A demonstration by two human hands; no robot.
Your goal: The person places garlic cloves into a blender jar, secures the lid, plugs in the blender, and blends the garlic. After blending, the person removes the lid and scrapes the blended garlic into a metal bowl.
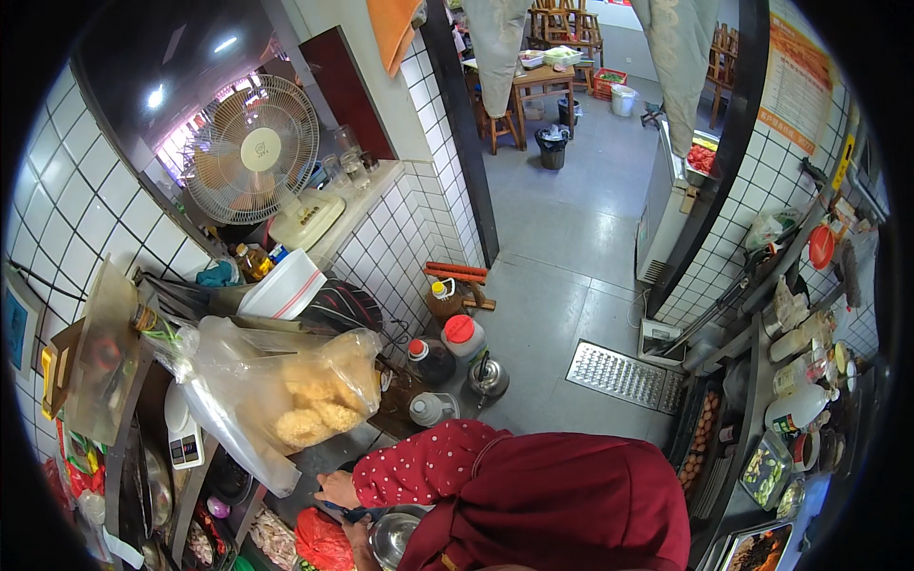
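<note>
My right hand, in a red polka-dot sleeve, reaches left over the counter with its fingers bent down. Just below it is my left hand, coming up from the bottom edge. A small dark blue thing lies between the two hands; I cannot tell what it is or which hand grips it. Right beside the left hand stands a shiny steel bowl, partly hidden by my maroon clothing. A red plastic bag sits to the left of the hands. Beyond it is a tray of pale sliced food.
A clear plastic bag of golden puffed food hangs above the hands. Left of it stands a white kitchen scale. Bottles, a jar and a metal kettle stand behind. A floor grate and egg tray lie rightward.
</note>
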